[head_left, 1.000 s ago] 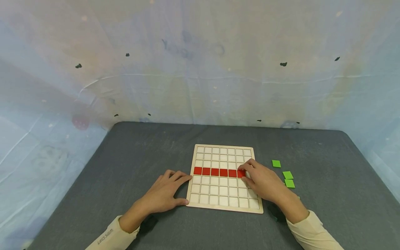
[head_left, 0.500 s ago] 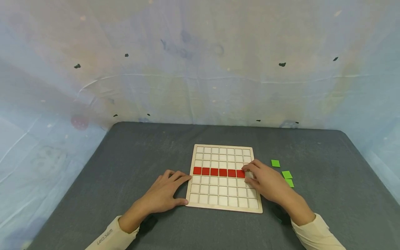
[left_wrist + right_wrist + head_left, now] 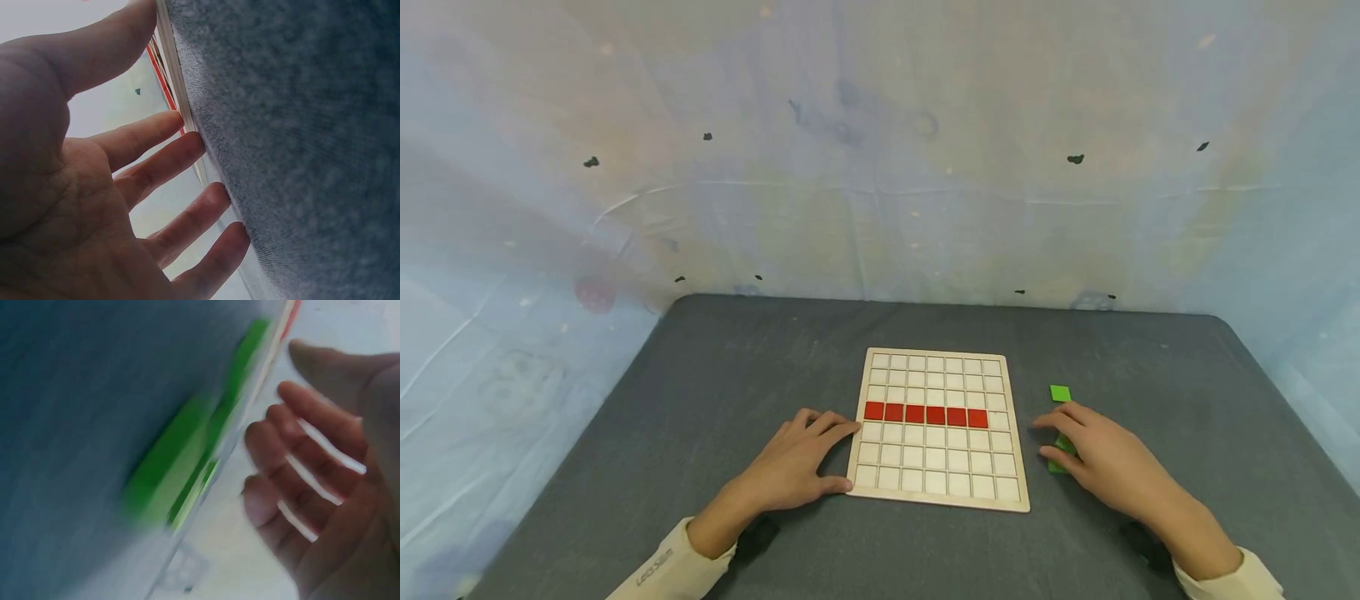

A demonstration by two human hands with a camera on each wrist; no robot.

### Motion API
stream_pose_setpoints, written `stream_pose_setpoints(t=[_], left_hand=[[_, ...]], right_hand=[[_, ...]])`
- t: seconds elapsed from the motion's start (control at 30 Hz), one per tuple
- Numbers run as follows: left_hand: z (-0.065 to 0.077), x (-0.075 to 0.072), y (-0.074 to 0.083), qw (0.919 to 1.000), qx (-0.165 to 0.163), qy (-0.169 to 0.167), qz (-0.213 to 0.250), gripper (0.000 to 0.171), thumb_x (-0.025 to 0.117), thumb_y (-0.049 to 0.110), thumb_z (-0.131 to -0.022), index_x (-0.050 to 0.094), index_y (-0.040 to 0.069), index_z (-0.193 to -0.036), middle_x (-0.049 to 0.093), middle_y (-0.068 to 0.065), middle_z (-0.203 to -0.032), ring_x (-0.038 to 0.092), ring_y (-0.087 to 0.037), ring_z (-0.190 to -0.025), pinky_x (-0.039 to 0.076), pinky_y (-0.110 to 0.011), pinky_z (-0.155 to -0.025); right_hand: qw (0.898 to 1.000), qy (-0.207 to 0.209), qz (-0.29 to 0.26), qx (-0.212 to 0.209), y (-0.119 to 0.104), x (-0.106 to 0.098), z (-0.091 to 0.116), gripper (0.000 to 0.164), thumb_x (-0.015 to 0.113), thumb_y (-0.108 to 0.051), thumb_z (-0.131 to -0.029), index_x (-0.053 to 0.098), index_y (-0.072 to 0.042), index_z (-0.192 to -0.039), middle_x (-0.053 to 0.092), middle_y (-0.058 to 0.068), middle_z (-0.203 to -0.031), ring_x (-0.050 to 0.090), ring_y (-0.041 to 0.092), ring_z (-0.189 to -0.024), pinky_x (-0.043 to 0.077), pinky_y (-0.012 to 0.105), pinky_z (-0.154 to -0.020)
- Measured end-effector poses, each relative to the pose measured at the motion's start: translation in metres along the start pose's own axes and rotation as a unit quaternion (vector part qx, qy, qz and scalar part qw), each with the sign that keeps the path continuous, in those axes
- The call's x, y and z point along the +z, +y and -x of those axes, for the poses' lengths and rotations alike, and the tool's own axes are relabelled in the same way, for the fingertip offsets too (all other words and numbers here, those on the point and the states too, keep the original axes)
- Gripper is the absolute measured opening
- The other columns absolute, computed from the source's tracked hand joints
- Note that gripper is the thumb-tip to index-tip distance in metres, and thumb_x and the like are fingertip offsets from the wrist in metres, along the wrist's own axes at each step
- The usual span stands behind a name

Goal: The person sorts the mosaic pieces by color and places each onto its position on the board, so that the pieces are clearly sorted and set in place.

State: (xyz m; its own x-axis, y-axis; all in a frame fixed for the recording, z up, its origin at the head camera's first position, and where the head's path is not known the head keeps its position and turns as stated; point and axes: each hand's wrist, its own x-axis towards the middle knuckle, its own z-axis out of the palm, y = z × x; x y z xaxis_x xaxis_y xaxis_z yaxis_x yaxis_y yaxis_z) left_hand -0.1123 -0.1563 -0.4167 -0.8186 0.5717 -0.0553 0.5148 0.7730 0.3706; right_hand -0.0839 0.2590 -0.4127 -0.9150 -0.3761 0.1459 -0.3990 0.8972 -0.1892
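Observation:
A wooden grid board (image 3: 936, 501) lies flat on the table, with a row of several red square tiles (image 3: 914, 414) across its middle; the right-most cell of that row is bare. My left hand (image 3: 793, 467) touches the board's left edge with thumb and fingertips, fingers mostly straight, as the left wrist view also shows. My right hand (image 3: 1108, 458) hovers to the right of the board, above several green square tiles (image 3: 1060, 393), and partly covers them. In the blurred right wrist view its fingers are loosely bent with nothing between them.
The dark grey cloth-covered table (image 3: 760, 350) runs back to a pale patterned curtain (image 3: 865, 167), which also hangs at both sides.
My right hand has left the sixth red tile, which lies in its cell, and moved right to the green tiles. My left hand has stayed at the board's edge.

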Motion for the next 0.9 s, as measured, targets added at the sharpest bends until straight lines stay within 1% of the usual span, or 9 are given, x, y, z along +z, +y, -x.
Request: stream_pose_setpoints(t=[0.13, 0.27, 0.4, 0.57, 0.73, 0.9], left_hand=[[0.0, 0.0, -0.001, 1.0, 0.001, 0.001, 0.0, 0.07, 0.079, 0.042, -0.084, 0.052, 0.023, -0.145, 0.052, 0.002, -0.138, 0.046, -0.026, -0.121, 0.04, -0.057, -0.096], [0.0, 0.0, -0.002, 1.0, 0.002, -0.001, -0.001, 0.07, 0.079, 0.042, -0.084, 0.052, 0.022, -0.145, 0.052, 0.001, -0.138, 0.046, -0.027, -0.122, 0.04, -0.057, -0.097], [-0.001, -0.001, -0.003, 1.0, -0.001, -0.003, -0.002, 0.07, 0.079, 0.043, -0.083, 0.052, 0.023, -0.145, 0.052, 0.002, -0.138, 0.046, -0.027, -0.122, 0.04, -0.057, -0.098], [-0.005, 0.0, -0.002, 0.9999, 0.01, 0.002, -0.005, 0.07, 0.078, 0.045, -0.084, 0.052, 0.024, -0.145, 0.052, 0.002, -0.139, 0.046, -0.028, -0.123, 0.04, -0.057, -0.098], [0.001, 0.002, -0.002, 1.0, 0.0, -0.008, 0.0, 0.071, 0.078, 0.044, -0.084, 0.051, 0.023, -0.146, 0.051, 0.001, -0.139, 0.045, -0.027, -0.123, 0.04, -0.057, -0.098], [0.003, 0.001, -0.003, 1.0, 0.004, 0.0, 0.003, 0.07, 0.078, 0.043, -0.084, 0.051, 0.023, -0.146, 0.052, 0.001, -0.139, 0.046, -0.027, -0.121, 0.041, -0.057, -0.097]], right_hand=[[1.0, 0.012, 0.006, -0.012, 0.018, -0.005, 0.012, 0.032, 0.079, -0.032, -0.084, 0.07, -0.025, -0.114, 0.064, -0.01, -0.109, 0.064, 0.008, -0.089, 0.053, 0.031, -0.072], [0.999, 0.022, 0.018, -0.02, 0.025, -0.002, 0.021, 0.032, 0.079, -0.037, -0.083, 0.07, -0.027, -0.112, 0.063, -0.012, -0.107, 0.065, 0.009, -0.091, 0.054, 0.033, -0.074], [0.999, 0.029, 0.028, -0.03, 0.02, 0.002, 0.027, 0.033, 0.079, -0.041, -0.083, 0.069, -0.028, -0.112, 0.064, -0.009, -0.108, 0.066, 0.012, -0.092, 0.056, 0.036, -0.077], [0.998, 0.045, 0.045, -0.031, 0.012, 0.003, 0.032, 0.036, 0.084, -0.032, -0.078, 0.07, -0.026, -0.111, 0.064, -0.01, -0.107, 0.066, 0.011, -0.092, 0.056, 0.036, -0.078], [0.997, 0.038, 0.044, -0.043, 0.007, 0.006, 0.032, 0.036, 0.083, -0.028, -0.08, 0.069, -0.027, -0.112, 0.062, -0.012, -0.107, 0.065, 0.009, -0.091, 0.056, 0.033, -0.077], [0.998, 0.043, 0.033, -0.041, 0.005, 0.007, 0.03, 0.036, 0.084, -0.022, -0.079, 0.07, -0.026, -0.112, 0.061, -0.013, -0.107, 0.065, 0.006, -0.088, 0.055, 0.03, -0.075]])
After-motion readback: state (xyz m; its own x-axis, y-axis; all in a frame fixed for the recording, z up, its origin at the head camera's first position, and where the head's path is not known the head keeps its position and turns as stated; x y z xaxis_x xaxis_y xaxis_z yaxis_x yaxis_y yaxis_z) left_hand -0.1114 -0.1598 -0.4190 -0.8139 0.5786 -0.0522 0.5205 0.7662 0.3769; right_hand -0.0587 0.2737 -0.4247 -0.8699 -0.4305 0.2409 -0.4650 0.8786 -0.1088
